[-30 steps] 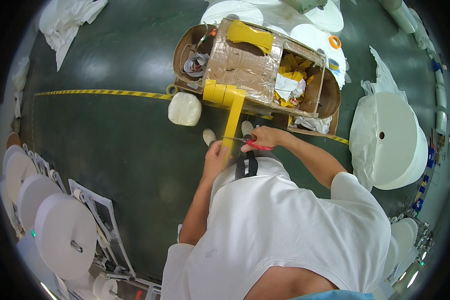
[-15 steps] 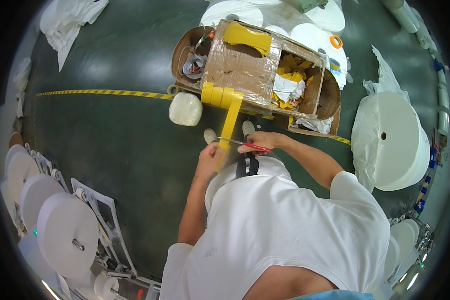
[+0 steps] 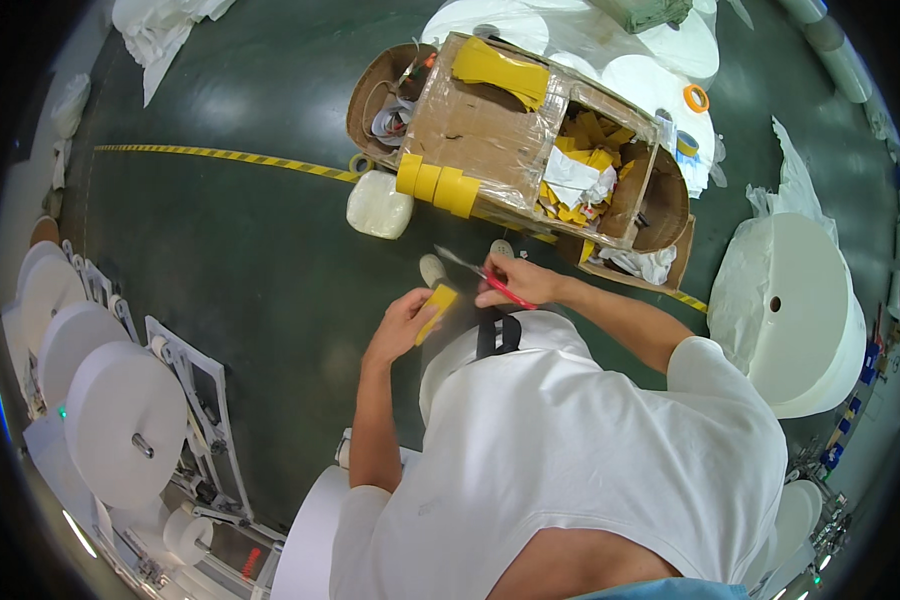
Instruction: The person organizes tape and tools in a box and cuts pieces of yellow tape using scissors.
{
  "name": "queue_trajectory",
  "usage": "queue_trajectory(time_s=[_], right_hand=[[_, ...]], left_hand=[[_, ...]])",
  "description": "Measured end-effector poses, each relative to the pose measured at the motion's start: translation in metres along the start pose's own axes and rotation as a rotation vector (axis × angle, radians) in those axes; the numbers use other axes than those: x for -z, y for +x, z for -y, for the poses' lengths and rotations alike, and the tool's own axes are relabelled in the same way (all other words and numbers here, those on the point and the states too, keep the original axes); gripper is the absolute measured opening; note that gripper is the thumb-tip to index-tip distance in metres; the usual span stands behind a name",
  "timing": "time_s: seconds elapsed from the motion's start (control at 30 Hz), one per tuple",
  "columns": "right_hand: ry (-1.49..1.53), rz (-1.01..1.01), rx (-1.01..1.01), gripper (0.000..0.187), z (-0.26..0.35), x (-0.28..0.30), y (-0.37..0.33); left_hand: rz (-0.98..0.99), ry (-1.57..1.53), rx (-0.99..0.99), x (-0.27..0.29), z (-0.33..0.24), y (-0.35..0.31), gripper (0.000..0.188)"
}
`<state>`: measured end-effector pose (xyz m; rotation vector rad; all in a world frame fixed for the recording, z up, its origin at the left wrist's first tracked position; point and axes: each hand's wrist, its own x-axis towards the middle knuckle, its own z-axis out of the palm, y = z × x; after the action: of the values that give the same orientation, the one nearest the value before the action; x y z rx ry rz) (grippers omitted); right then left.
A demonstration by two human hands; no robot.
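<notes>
- I stand and watch a person in a white shirt (image 3: 600, 430) lean over their own two hands.
- The left hand (image 3: 398, 322) is bent nearly closed and pinches a short yellow piece (image 3: 437, 308), out in front of the belly. I think it is held by one side so the rest sticks out free.
- The right hand (image 3: 515, 280) is curled round the red handles of the scissors (image 3: 458, 259). I can't tell if the blades are a bit apart. They point forward and to the left, maybe to keep the tips away from the body.
- Past the hands, a row of yellow tape (image 3: 437, 185) sits at the near edge of a brown box (image 3: 480, 135), likely so it is easy to reach.
- Just beside it, a white lump (image 3: 378, 205) rests on the floor.
- Yellow and white scraps (image 3: 578, 178) fill a hole in the box, perhaps to keep them together.
- Farther back, a neat yellow stack (image 3: 500, 75) lies on top of the box.
</notes>
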<state>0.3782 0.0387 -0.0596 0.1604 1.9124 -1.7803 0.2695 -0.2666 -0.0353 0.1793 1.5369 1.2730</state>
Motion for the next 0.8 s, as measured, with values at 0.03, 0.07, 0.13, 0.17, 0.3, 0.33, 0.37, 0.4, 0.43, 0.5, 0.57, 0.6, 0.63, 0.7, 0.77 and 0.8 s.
queue_trajectory(time_s=[0.03,0.07,0.13,0.17,0.3,0.33,0.37,0.4,0.43,0.5,0.57,0.6,0.63,0.7,0.77,0.8], right_hand=[[0.030,-0.130,0.075,0.069,0.013,-0.004,0.003],[-0.033,-0.159,0.077,0.068,0.019,-0.003,0.007],[-0.155,-0.220,0.081,0.065,0.030,0.005,0.016],[-0.081,-0.315,0.139,0.061,0.030,0.007,0.018],[-0.253,-0.561,0.060,0.054,0.035,0.041,0.022],[-0.285,-0.624,0.023,0.053,0.040,0.055,0.025],[-0.303,-0.665,0.041,0.052,0.044,0.067,0.029],[-0.321,-0.707,0.058,0.051,0.048,0.079,0.033],[-0.365,-0.726,0.064,0.051,0.046,0.090,0.040],[-0.456,-0.759,0.084,0.050,0.044,0.102,0.055],[-0.493,-0.757,0.126,0.050,0.045,0.093,0.068],[-0.514,-0.758,0.150,0.050,0.048,0.091,0.071],[-0.567,-0.809,0.140,0.051,0.050,0.088,0.070],[-0.671,-0.940,0.095,0.053,0.049,0.091,0.046],[-0.539,-0.781,-0.093,0.064,0.057,0.089,0.005],[-0.472,-0.691,-0.182,0.070,0.059,0.083,-0.016]], left_hand=[[0.022,-0.029,-0.031,-0.011,-0.009,0.008,0.029],[0.044,-0.056,-0.061,-0.021,-0.012,0.016,0.029],[0.037,-0.115,-0.127,-0.040,-0.016,0.032,0.032],[0.035,-0.146,-0.159,-0.048,-0.019,0.040,0.033],[-0.108,0.071,-0.234,-0.069,-0.036,0.064,0.051],[-0.138,0.103,-0.251,-0.072,-0.036,0.074,0.053],[-0.176,0.138,-0.264,-0.072,-0.033,0.083,0.055],[-0.214,0.172,-0.277,-0.072,-0.029,0.091,0.058],[-0.236,0.185,-0.309,-0.076,-0.029,0.099,0.060],[-0.263,0.110,-0.297,-0.080,-0.023,0.110,0.059],[-0.303,0.100,-0.288,-0.072,-0.005,0.113,0.058],[-0.318,0.128,-0.294,-0.064,0.004,0.112,0.057],[-0.338,0.154,-0.289,-0.059,0.015,0.106,0.055],[-0.273,0.117,-0.260,-0.062,0.020,0.089,0.052],[-0.237,0.091,-0.220,-0.061,0.021,0.068,0.049],[-0.234,0.079,-0.188,-0.060,0.024,0.055,0.047]])
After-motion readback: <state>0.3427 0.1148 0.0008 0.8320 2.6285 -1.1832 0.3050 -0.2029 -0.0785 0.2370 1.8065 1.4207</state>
